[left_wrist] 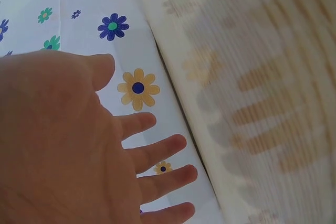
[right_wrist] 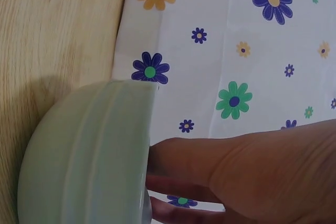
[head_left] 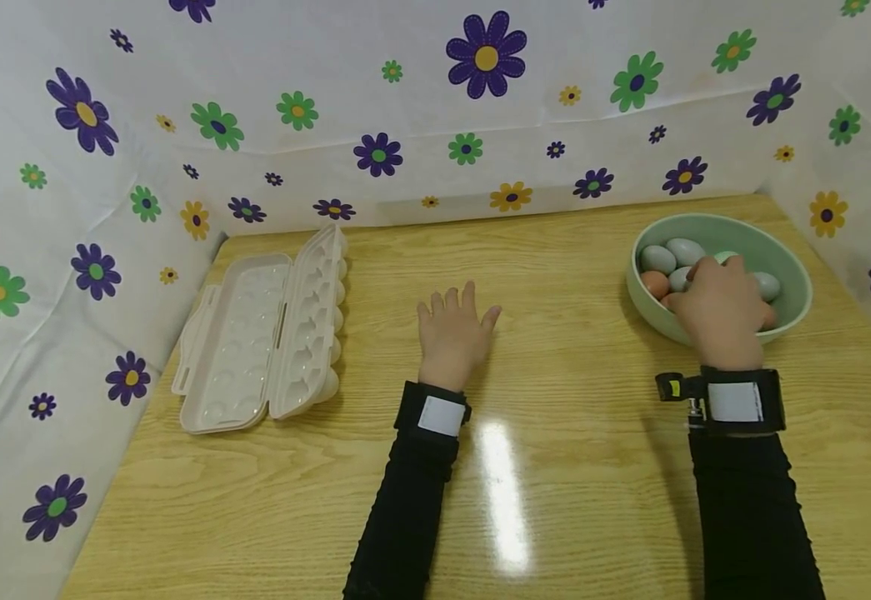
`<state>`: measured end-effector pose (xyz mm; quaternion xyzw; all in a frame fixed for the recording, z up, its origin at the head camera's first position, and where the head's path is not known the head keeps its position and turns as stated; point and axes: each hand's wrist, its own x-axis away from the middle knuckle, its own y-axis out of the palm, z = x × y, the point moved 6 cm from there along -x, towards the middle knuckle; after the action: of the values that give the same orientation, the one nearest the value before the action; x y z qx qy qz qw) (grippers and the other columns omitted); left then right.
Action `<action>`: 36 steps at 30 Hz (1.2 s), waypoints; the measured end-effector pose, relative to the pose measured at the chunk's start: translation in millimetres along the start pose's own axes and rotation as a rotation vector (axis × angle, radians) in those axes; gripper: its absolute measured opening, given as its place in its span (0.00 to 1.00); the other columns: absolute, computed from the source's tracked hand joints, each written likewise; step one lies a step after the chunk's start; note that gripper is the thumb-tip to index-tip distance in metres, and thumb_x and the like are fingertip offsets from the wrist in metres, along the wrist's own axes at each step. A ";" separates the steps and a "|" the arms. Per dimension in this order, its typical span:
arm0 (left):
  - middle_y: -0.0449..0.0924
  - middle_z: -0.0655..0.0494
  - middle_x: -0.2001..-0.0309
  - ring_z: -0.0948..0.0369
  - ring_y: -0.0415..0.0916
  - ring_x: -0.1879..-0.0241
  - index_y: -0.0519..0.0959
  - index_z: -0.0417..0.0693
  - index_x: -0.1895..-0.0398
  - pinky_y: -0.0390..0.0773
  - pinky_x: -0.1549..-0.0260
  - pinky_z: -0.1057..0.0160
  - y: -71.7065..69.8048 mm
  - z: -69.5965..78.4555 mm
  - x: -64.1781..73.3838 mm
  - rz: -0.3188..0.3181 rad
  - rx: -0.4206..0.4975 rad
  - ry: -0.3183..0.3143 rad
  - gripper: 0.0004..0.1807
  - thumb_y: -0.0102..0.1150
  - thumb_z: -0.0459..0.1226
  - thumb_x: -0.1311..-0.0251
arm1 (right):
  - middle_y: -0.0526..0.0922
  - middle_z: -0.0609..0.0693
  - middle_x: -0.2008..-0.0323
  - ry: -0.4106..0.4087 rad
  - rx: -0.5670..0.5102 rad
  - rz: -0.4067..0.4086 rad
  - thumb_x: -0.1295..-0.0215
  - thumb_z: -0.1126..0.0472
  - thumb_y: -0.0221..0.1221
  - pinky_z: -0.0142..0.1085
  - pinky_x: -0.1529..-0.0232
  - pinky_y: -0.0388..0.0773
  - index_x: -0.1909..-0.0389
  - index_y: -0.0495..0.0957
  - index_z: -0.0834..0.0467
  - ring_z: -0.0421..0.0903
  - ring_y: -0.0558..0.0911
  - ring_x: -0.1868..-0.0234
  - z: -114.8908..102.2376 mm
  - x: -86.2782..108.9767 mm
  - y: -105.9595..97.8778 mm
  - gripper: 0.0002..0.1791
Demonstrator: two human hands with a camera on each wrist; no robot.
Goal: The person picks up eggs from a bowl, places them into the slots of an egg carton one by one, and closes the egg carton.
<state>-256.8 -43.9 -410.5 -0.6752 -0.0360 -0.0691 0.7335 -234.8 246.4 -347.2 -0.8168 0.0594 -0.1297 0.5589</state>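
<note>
Flowered cloth (head_left: 405, 92): head view, white with purple, green and yellow flowers, hung along the far, left and right sides.
Table (head_left: 578, 500): pale wood grain, glossy, with a streak of light at the near middle.
Egg carton (head_left: 236, 333): on the table's left part, opened out, its cupped half on the right and tilted.
Left hand (head_left: 452, 340): over the middle of the table, right of the carton, fingers released, straight and spread, holding nothing.
Bowl (head_left: 761, 242): pale green, at the far right of the table.
Eggs: inside the bowl, grey-blue ones (head_left: 684, 252) and brown ones (head_left: 655, 285), around the right hand.
Right hand (head_left: 723, 312): reaching down into the bowl among the eggs, fingers bent; cannot tell whether they grasp an egg.
Sleeves (head_left: 753, 508): black on both arms, with a black strap (head_left: 438, 414) at each wrist.
Left wrist view: left hand's fingers straight and apart, thumb clear of them; the shiny table dimly mirrors them.
Right wrist view: thumb and fingers pass over the bowl's rim; the wall hides the fingertips, and cloth shows beyond.
</note>
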 end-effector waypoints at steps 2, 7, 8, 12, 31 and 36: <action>0.59 0.47 0.31 0.46 0.54 0.31 0.49 0.53 0.26 0.53 0.34 0.44 0.0 -0.4 0.1 0.008 -0.003 0.002 0.36 0.24 0.60 0.31 | 0.65 0.70 0.55 -0.015 0.010 -0.010 0.35 0.48 0.51 0.67 0.67 0.66 0.59 0.70 0.65 0.72 0.69 0.57 1.8 0.5 -0.1 0.21; 0.63 0.48 0.34 0.48 0.60 0.35 0.51 0.52 0.27 0.60 0.37 0.47 -1.1 -1.8 -0.7 0.026 -0.027 0.007 0.33 0.30 0.56 0.30 | 0.73 0.65 0.67 -0.053 0.025 -0.026 0.33 0.46 0.50 0.52 0.74 0.68 0.71 0.72 0.62 0.64 0.74 0.65 5.1 2.1 -1.9 0.21; 0.63 0.48 0.35 0.49 0.60 0.35 0.51 0.51 0.27 0.61 0.38 0.48 -2.1 -2.2 -0.8 0.028 -0.033 0.007 0.33 0.31 0.56 0.29 | 0.74 0.65 0.68 -0.057 0.029 -0.023 0.33 0.47 0.50 0.51 0.75 0.68 0.71 0.73 0.62 0.63 0.74 0.66 5.0 1.8 -2.2 0.21; 0.63 0.48 0.35 0.49 0.61 0.36 0.52 0.51 0.27 0.62 0.39 0.48 -7.5 -3.6 0.4 0.034 -0.037 0.002 0.33 0.34 0.55 0.30 | 0.74 0.66 0.67 -0.061 0.034 -0.032 0.32 0.49 0.48 0.53 0.74 0.68 0.69 0.74 0.64 0.65 0.74 0.67 6.3 -0.2 -1.4 0.20; 0.61 0.49 0.33 0.49 0.58 0.34 0.55 0.50 0.29 0.60 0.38 0.49 -14.8 -5.6 8.9 0.032 -0.068 0.002 0.32 0.29 0.57 0.29 | 0.75 0.63 0.71 -0.190 0.030 -0.153 0.33 0.55 0.51 0.43 0.70 0.67 0.62 0.74 0.70 0.56 0.71 0.70 14.9 -0.7 1.8 0.19; 0.61 0.49 0.33 0.49 0.57 0.34 0.57 0.49 0.30 0.59 0.37 0.49 -15.6 -4.6 8.5 0.014 -0.098 0.003 0.32 0.27 0.57 0.29 | 0.71 0.60 0.74 -0.167 0.023 -0.194 0.31 0.53 0.50 0.41 0.72 0.65 0.69 0.70 0.67 0.55 0.69 0.72 18.0 -2.1 2.4 0.19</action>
<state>-250.9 -50.2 -394.3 -0.7104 -0.0266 -0.0666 0.7001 -231.7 262.1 -355.9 -0.8203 -0.0681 -0.1154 0.5560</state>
